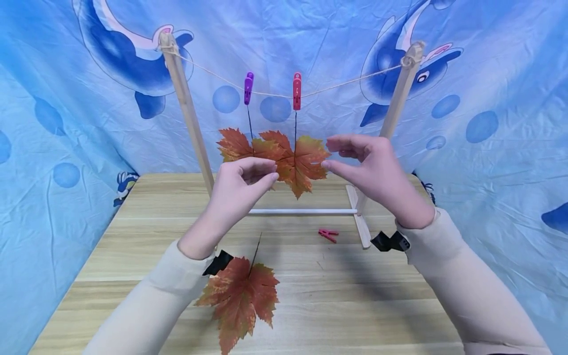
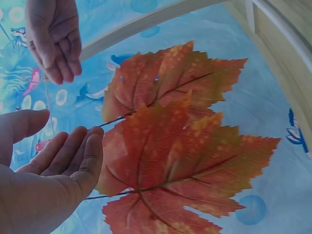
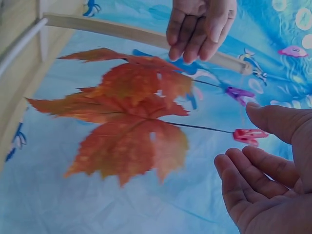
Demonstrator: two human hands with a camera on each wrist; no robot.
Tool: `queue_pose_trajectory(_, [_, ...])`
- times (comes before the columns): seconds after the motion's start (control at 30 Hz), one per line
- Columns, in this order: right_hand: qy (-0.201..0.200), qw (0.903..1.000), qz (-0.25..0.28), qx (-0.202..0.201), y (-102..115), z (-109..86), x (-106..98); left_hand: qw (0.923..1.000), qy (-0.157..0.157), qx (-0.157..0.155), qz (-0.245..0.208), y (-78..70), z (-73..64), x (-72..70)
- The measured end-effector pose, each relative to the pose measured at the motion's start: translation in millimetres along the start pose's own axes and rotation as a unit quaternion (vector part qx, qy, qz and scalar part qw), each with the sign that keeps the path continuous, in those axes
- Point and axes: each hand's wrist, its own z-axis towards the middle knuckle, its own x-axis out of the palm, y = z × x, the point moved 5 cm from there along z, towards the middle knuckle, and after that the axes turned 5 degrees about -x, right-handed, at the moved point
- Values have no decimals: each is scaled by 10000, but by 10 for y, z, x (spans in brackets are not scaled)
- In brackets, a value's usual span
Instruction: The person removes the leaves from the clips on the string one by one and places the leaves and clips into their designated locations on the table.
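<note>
Head view, left hand [image 1: 241,187] and right hand [image 1: 372,167] raised near hanging leaves [image 1: 303,165], fingers and thumbs parted (nothing held)

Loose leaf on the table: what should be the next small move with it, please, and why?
Probably, lower the left hand and pinch the loose leaf by its stem. Neither this hand nor the right hand seems to hold anything, two other leaves hang by clips from the line, and a spare clip lies on the table, so this leaf looks ready to hang.
</note>
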Motion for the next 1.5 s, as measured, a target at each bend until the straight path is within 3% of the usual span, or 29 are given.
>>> queue_pose_trajectory(0.33, [-172, 9985, -86, -511, 322, 320, -128, 9999, -31, 163, 17, -203, 206, 10])
queue_pose_trajectory(0.67, [-336, 9969, -309, -638, 543, 598, -264, 9993, -141, 216, 277, -387, 467, 66])
queue_pose_trajectory(1.03, [50, 9903, -1304, -482, 656, 941, -321, 9966, -228, 265, 752, -454, 684, 90])
queue_pose_trajectory(1.3, [707, 9696, -2259, -622, 612, 1127, -261, 9908, -409, 392, 1227, -449, 837, 119])
queue_pose_trajectory(1.5, [1066, 9618, -2454, -578, 609, 1227, -211, 9910, -306, 411, 1234, -405, 937, 135])
